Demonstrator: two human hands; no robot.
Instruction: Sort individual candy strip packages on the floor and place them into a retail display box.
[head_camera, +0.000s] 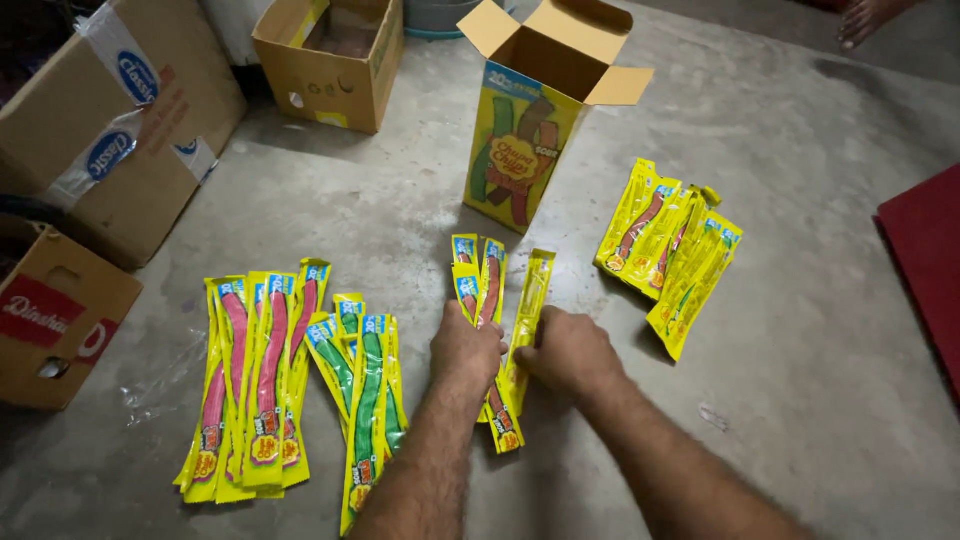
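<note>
While both hands press down on the concrete floor (300, 200), the left hand (466, 350) clenches red packets (490, 290) to square them, and the right hand (570, 350) grasps one yellow packet (530, 300) alongside.

Glossy yellow plastic candy packets (490, 300) are catching the light at centre frame on the matt, rough grey concrete floor (800, 330), while the tall open box (525, 130) is showing printed glossy card outside and plain brown inside.
</note>
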